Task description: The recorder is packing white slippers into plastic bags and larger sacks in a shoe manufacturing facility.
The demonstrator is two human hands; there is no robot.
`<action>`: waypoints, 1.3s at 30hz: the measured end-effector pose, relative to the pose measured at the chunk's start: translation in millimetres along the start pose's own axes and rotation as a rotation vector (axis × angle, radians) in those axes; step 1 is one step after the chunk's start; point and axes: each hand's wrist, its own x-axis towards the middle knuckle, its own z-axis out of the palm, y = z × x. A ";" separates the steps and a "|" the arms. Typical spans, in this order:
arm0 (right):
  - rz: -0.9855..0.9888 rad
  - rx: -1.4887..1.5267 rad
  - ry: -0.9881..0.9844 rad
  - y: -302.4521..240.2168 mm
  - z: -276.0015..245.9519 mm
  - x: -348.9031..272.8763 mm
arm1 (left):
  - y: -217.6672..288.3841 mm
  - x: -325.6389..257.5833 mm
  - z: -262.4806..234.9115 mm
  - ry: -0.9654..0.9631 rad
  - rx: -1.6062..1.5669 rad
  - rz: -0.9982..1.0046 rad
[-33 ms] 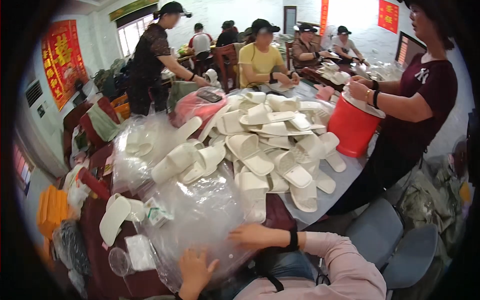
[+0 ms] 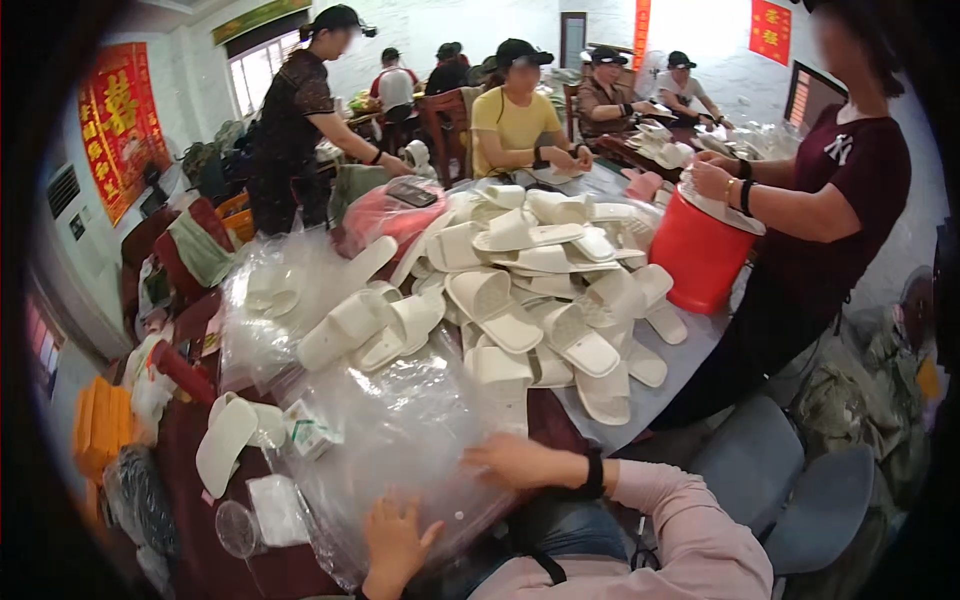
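Note:
My left hand lies palm down on a stack of clear plastic bags, its fingers spread. To its right, my right hand is over the right edge of the same bags, fingers stretched out and slightly blurred; I see nothing held in it. Just beyond the bags rises a large heap of white slippers. Two more white slippers lie at the left of the bags, beside a small white-and-green packet. A folded white item sits nearer me.
A red bucket stands at the right of the heap, a person's hands at its top. A pink bag lies behind the slippers. Grey chairs stand to my right. Several other people sit or stand around the tables.
My right hand has lifted slightly, its fingers a little more spread. The left hand stays flat on the bags. The whole view has shifted slightly.

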 end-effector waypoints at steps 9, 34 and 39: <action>0.612 -0.313 0.672 117.2 -144.0 -19.6 | 7.0 3.4 80.5 0.037 -0.081 -0.145; 0.468 0.590 0.792 84.7 -185.7 48.8 | 10.5 3.3 83.1 0.145 -0.044 -0.112; 0.521 0.240 0.321 65.4 -167.0 -6.6 | 13.0 4.5 72.9 0.127 -0.071 -0.084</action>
